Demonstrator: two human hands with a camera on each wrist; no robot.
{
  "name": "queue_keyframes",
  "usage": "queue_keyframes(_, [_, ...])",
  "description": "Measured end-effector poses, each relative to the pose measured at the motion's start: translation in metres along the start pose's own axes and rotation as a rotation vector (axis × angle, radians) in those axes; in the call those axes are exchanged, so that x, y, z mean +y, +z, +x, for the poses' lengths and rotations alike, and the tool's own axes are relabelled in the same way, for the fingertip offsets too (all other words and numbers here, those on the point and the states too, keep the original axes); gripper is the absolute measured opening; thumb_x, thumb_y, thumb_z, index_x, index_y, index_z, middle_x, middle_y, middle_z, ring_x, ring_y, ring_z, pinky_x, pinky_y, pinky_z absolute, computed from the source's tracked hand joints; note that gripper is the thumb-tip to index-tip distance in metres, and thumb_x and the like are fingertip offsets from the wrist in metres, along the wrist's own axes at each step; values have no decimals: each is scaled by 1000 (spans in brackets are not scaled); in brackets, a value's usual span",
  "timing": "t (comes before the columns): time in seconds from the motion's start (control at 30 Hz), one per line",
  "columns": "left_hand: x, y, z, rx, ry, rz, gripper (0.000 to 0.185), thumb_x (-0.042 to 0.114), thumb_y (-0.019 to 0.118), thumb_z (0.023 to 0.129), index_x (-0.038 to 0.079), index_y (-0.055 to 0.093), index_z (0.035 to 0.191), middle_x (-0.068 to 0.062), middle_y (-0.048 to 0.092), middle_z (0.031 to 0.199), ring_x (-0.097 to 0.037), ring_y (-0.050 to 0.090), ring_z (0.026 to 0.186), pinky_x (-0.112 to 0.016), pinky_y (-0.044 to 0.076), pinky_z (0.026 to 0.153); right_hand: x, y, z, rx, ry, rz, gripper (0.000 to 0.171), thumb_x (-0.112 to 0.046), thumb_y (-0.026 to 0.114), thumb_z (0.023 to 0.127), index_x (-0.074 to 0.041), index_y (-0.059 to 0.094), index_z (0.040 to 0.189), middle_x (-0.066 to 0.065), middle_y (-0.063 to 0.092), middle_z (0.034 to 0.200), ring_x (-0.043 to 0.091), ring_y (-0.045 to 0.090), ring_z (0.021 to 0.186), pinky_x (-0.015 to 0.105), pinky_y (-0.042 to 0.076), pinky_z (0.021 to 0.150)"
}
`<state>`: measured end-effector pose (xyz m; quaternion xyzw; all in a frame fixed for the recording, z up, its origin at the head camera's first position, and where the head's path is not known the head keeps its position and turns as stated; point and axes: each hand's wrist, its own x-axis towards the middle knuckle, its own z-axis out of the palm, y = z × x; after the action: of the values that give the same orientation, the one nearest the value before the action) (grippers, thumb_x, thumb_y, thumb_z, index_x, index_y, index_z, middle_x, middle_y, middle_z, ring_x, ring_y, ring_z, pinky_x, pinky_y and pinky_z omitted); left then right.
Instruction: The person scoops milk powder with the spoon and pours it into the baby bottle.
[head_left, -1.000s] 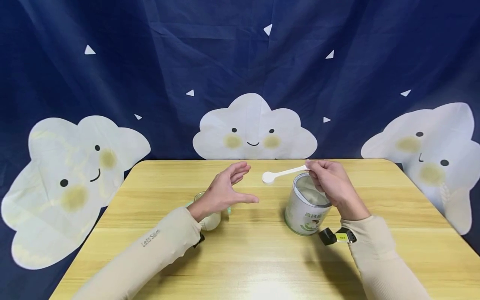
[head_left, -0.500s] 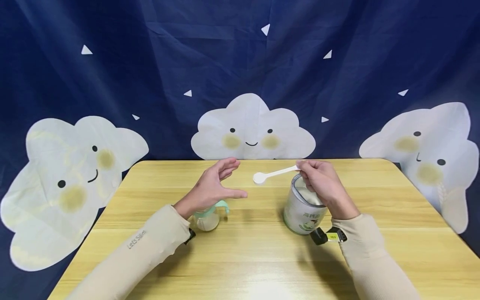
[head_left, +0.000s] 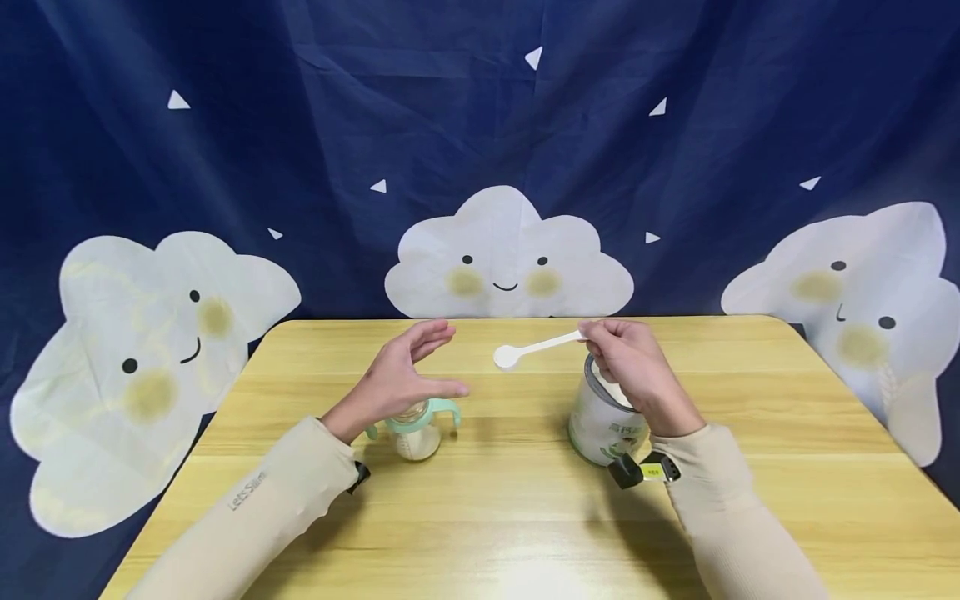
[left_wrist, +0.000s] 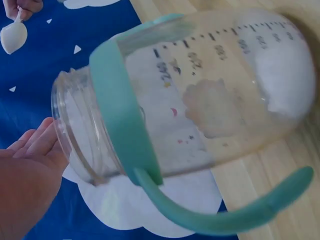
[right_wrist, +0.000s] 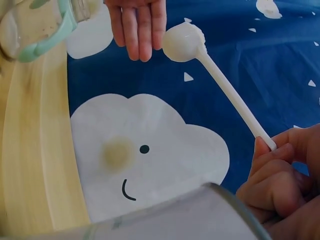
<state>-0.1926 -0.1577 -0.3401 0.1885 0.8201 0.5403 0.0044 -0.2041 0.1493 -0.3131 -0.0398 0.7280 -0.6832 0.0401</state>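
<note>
On the wooden worktop [head_left: 510, 500] stands a clear baby bottle [head_left: 415, 433] with a mint-green collar and handles, its mouth uncovered and white powder lying in its bottom; black graduation marks run along its wall, with 240, 210 and 180 legible in the left wrist view. Near it to the right stands an uncovered round tin [head_left: 603, 425] holding white powder, its green-and-white label too blurred to read. The left hand [head_left: 401, 379] hovers just above the bottle with fingers straight and holding nothing, while the right hand [head_left: 633, 371], above the tin, pinches the handle end of a white scoop [head_left: 536, 347] heaped with powder, raised between the two containers; the left sleeve [head_left: 247, 517] reads "Let's Slim".
</note>
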Motion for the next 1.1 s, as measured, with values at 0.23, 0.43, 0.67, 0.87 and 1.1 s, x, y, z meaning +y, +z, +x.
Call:
queue_keyframes(0.23, [-8, -7, -6, 11, -15, -8, 93, 17, 93, 71, 1, 41, 147, -10, 53, 145, -22, 48, 136, -38, 40, 110, 0, 5, 1, -7, -4, -1, 28, -11, 53, 101, -7, 56, 74, -3, 42, 64, 4, 29, 47, 17, 22, 41])
queue_keyframes(0.43, [-17, -15, -10, 9, -13, -24, 90, 15, 92, 71, -1, 43, 146, -14, 54, 143, -24, 49, 135, -29, 43, 106, 2, 11, 1, -16, 3, -2, 31, -14, 53, 102, -5, 53, 72, -4, 38, 59, 4, 26, 44, 18, 20, 39])
queue_keyframes(0.67, [-28, -26, -20, 1, -27, -35, 85, 10, 89, 75, -3, 43, 145, -17, 52, 145, -30, 45, 137, -16, 44, 99, 3, 19, 3, -5, 15, -11, 33, -17, 55, 101, -5, 54, 71, -5, 38, 57, 4, 25, 43, 17, 20, 38])
queue_keyframes(0.87, [-38, -30, -28, -9, -54, -7, 84, 13, 88, 76, -2, 43, 145, -17, 49, 147, -32, 40, 141, -22, 43, 103, 5, 26, 5, -6, 14, -35, 33, -18, 56, 101, -5, 55, 71, -3, 41, 59, 5, 28, 45, 17, 21, 40])
queue_keyframes(1.1, [-47, -29, -36, -8, -56, -10, 86, 12, 89, 75, -4, 43, 145, -19, 48, 148, -35, 38, 141, -46, 32, 112, 2, 34, 4, -2, 20, -83, 34, -20, 57, 101, -6, 56, 70, -3, 42, 60, 6, 30, 46, 18, 22, 41])
